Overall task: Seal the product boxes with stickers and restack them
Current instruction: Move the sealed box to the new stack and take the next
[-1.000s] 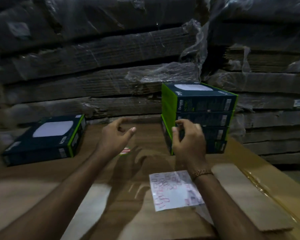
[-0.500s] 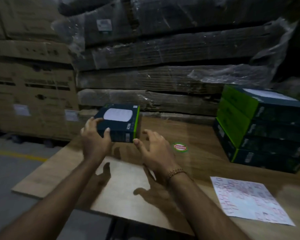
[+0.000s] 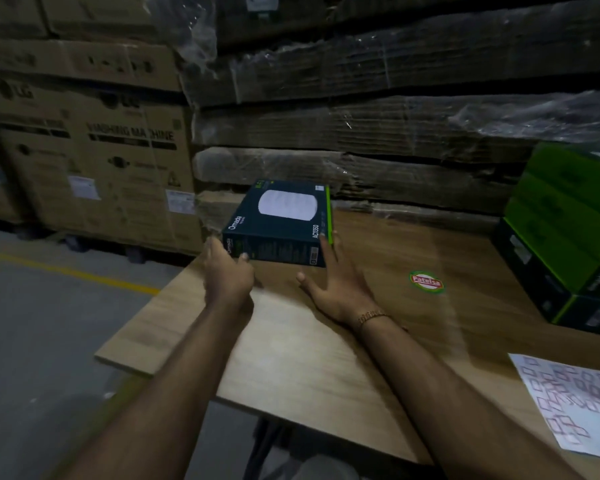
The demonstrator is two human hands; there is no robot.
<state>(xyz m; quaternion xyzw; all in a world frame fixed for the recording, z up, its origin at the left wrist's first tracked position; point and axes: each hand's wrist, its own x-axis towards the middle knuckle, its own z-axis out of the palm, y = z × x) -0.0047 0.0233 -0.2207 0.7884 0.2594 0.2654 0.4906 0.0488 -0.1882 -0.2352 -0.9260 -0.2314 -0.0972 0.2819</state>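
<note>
A dark blue product box (image 3: 281, 223) with a white oval on top and a green edge is tilted up at the table's far left. My left hand (image 3: 227, 273) grips its near left corner. My right hand (image 3: 336, 282) has straight fingers, and its fingertips touch the box's near right corner. A stack of like boxes (image 3: 565, 237) with green sides stands at the right. A white sticker sheet (image 3: 568, 403) with reddish labels lies at the near right. A single round red and green sticker (image 3: 426, 282) lies on the table between my right hand and the stack.
The wooden table (image 3: 309, 368) ends at its left edge beside grey floor with a yellow line (image 3: 66, 271). Shrink-wrapped flat cardboard (image 3: 378, 126) is piled behind the table. Large brown cartons (image 3: 90, 143) stand at the back left.
My view swung left from the stack. Both hands reached the lone box; my left hand took its near left corner and the box now tilts up, closer to me.
</note>
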